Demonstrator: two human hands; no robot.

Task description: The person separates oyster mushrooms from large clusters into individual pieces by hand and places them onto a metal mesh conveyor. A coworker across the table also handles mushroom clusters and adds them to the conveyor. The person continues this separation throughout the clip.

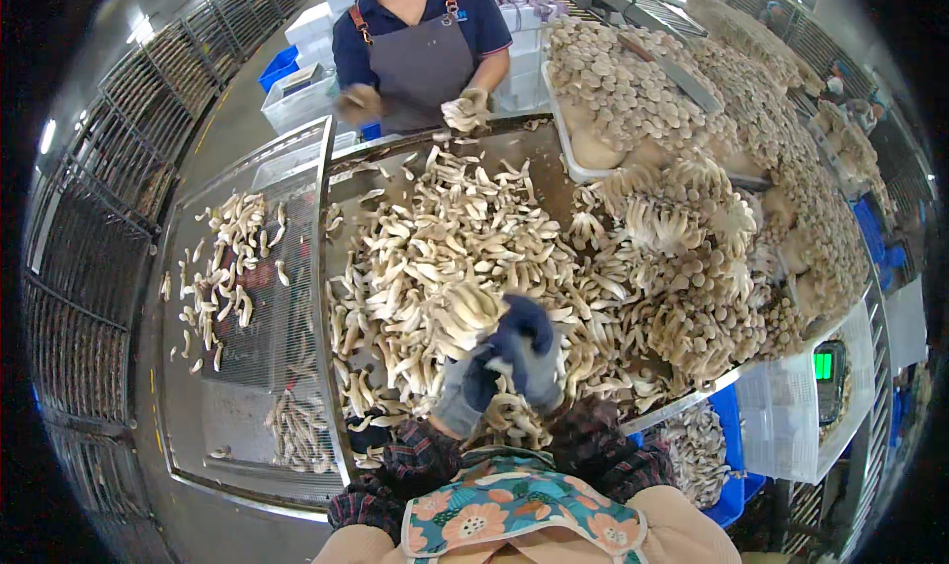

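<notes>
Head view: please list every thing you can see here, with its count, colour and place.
loose mushrooms: too many to count, cream, on the steel table
mushroom clusters: many, tan, right side
tray: one, white, upper right, heaped with clusters
mesh panel: one, grey, left, with scattered mushrooms
crate: one, white, lower right
co-worker: one, grey apron, far side
left hand: grey and blue glove, holding a mushroom bunch
right hand: blue glove, beside the bunch

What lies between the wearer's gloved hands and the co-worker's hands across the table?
In the head view, loose pale mushrooms cover the steel table between the wearer's left hand, right hand and the co-worker's hands. No bare gap.
</notes>
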